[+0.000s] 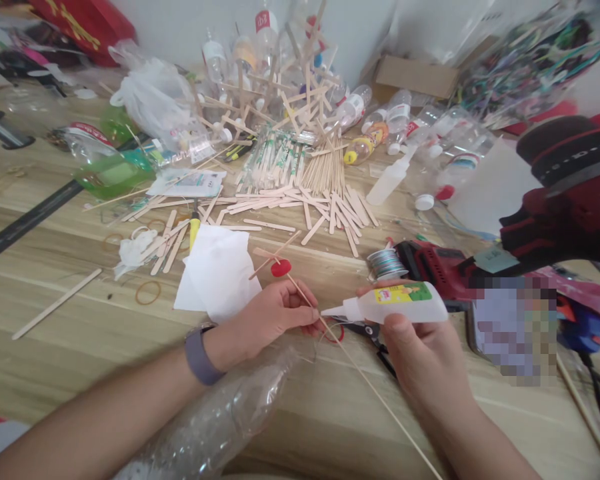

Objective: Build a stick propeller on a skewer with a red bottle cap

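Note:
My left hand (280, 310), with a grey band at the wrist, pinches a long thin wooden skewer (375, 393) that slants down to the lower right. At the skewer's upper end are a red bottle cap (281, 268) and crossed wooden sticks (275, 255). My right hand (420, 353) is wrapped round a white glue bottle (405, 303) with a yellow and green label. The bottle lies level, its nozzle tip touching or very near the skewer by my left fingertips. Beneath the nozzle are black-handled scissors (370, 332), partly hidden.
A clear plastic bottle (230, 407) lies under my left forearm. White paper (220, 273) is left of the cap. Craft sticks (260, 202), skewers (327, 163) and plastic bottles (353, 107) crowd the back. To the right are a wire spool (386, 265) and a red-black power tool (555, 207).

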`<action>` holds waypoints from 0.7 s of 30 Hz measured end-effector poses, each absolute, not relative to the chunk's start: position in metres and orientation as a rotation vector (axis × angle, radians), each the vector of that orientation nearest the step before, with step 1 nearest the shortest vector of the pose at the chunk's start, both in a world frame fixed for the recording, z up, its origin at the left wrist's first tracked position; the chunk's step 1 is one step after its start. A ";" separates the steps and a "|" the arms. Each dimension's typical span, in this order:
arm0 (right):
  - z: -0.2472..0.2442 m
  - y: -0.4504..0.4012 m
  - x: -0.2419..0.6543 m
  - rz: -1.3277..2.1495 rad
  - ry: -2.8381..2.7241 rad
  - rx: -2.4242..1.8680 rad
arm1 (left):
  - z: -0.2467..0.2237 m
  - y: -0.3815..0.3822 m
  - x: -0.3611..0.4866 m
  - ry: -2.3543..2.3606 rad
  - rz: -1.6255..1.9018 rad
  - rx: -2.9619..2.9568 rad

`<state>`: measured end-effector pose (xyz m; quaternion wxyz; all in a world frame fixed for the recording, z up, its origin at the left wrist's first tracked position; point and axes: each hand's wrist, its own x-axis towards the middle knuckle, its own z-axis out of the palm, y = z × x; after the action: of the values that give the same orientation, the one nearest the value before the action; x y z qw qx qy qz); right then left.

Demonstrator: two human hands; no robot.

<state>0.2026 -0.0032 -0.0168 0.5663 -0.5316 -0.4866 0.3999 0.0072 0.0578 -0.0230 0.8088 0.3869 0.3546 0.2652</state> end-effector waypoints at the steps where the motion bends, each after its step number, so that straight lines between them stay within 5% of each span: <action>1: -0.016 -0.003 0.202 0.931 -1.150 -1.253 | -0.023 0.058 0.007 0.755 0.570 0.824; 21: -0.005 -0.006 0.199 0.698 -1.355 -1.277 | -0.023 0.059 0.007 0.724 0.549 0.810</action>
<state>0.1988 -0.0063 -0.0048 0.5451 -0.5384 -0.5712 0.2944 0.0066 0.0588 -0.0228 0.8204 0.3804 0.3402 0.2578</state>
